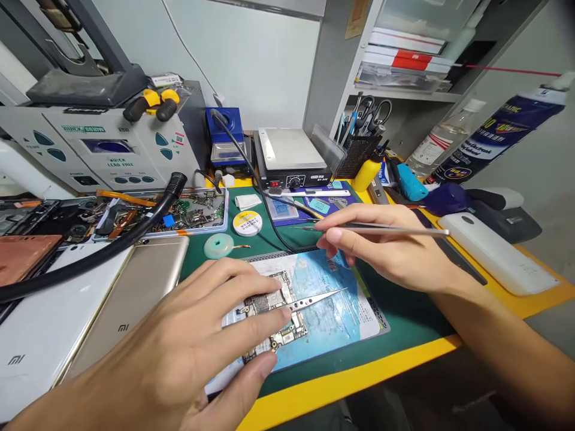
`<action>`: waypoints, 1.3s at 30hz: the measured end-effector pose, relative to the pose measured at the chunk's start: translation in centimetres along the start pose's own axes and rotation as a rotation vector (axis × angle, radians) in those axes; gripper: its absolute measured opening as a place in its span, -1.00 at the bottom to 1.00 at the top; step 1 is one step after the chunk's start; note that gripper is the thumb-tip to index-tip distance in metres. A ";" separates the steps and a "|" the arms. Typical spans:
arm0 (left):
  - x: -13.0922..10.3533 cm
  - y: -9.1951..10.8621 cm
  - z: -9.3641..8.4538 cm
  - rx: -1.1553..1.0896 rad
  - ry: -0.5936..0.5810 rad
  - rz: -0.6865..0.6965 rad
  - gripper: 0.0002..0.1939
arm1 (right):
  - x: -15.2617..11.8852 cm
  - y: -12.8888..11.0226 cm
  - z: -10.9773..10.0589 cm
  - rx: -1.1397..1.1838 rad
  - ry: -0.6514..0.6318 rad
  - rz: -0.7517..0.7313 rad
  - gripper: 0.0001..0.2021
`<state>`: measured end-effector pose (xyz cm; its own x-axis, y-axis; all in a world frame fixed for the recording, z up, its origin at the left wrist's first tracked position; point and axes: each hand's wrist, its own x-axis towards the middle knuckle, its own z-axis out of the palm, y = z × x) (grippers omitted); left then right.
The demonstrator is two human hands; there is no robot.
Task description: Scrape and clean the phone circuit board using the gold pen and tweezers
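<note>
My left hand (193, 335) stretches over a phone circuit board (287, 336), fingers apart. Its index fingertip rests on silver pointed tweezers (314, 299) with holes along the side; their tips point right, their rear end is hidden under the hand. The middle fingertip touches the upper part of the board, and the thumb sits near its lower edge. Board and tweezers lie on a blue printed mat (335, 323). To the right, my right hand (381, 242) pinches a second pair of slim tweezers (399, 230), raised above the mat with the tips pointing left.
A hot-air station (121, 143), black hose (153, 218) and opened phone parts (197, 212) occupy the left. Behind stand a heating plate (291, 149) and soldering iron stand (227, 137). Nearby are a round tin (247, 223) and green coil (218, 245). Phones (130, 299) lie at left.
</note>
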<state>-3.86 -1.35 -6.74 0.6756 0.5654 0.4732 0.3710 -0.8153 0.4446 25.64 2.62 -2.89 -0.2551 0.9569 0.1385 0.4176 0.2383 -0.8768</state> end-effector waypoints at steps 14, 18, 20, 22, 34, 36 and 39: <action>1.2 -0.1 -0.1 0.195 0.027 0.102 -0.74 | -1.3 -0.6 -0.6 -0.137 -0.371 -0.273 -0.79; 1.2 -0.1 0.1 0.192 0.059 0.061 -0.81 | -1.3 -0.7 -0.6 -0.171 -0.376 -0.270 -0.80; 1.1 -0.1 0.2 0.180 0.060 0.050 -0.81 | -1.4 -0.6 -0.4 -0.169 -0.375 -0.263 -0.81; 1.0 0.0 0.3 0.171 0.057 0.035 -0.82 | -1.4 -0.6 -0.3 -0.158 -0.376 -0.251 -0.82; 1.3 -1.1 -1.6 0.177 0.137 -0.083 -0.84 | -1.6 -0.9 0.1 -0.174 -0.023 -0.216 -0.89; 1.4 -1.3 -1.9 0.175 0.130 -0.093 -0.82 | -1.5 -1.0 0.2 -0.180 0.030 -0.205 -0.92; 1.5 -1.6 -2.1 0.171 0.111 -0.073 -0.86 | -1.5 -1.1 0.2 -0.172 0.035 -0.187 -0.93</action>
<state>-4.71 1.05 -5.15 0.5721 0.6264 0.5294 0.5257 -0.7756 0.3495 25.39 0.93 -2.21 -0.3128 0.8981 0.3092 0.5092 0.4334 -0.7436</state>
